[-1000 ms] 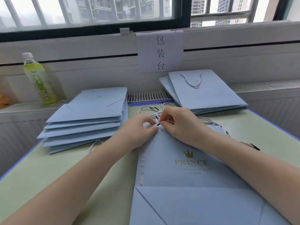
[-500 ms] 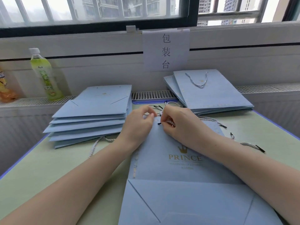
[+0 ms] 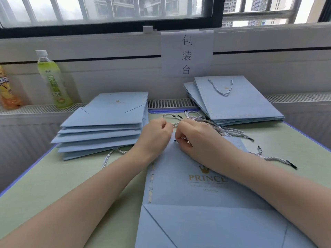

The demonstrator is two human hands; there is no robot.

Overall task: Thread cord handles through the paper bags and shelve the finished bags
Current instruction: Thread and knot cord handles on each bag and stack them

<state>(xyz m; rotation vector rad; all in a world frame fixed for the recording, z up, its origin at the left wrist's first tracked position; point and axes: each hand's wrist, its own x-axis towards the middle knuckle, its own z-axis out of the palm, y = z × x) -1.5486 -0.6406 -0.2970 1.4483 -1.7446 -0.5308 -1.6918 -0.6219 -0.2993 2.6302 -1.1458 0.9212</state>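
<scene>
A flat, pale blue paper bag (image 3: pixel 193 185) printed with a gold crown and the word PRINCE lies on the light green tabletop (image 3: pixel 53 185) directly in front of the person, its folded base nearest the camera and its mouth at the far end. At that far edge the right hand (image 3: pixel 195 140) pinches a twisted white-and-grey cord (image 3: pixel 180 138) with a black tip between thumb and fingertips, the tip lying on the bag's top edge. The left hand (image 3: pixel 154 136) sits just beside it with fingers curled against the same edge; whether it grips the paper or the cord cannot be told.

Beyond the hands lies a loose heap of similar tipped cords (image 3: pixel 215 125), and one separate cord (image 3: pixel 274 158) trails to the right. To the left, a fanned stack of flat blue bags (image 3: pixel 103 126) rests on the table with a cord end poking out beneath it. To the right, a smaller pile of blue bags (image 3: pixel 236 102) carries a cord handle on top. A green drink bottle (image 3: pixel 53 79) and an orange bottle (image 3: pixel 8 90) stand on the sill ledge, under a paper sign (image 3: pixel 187 54) with black characters.
</scene>
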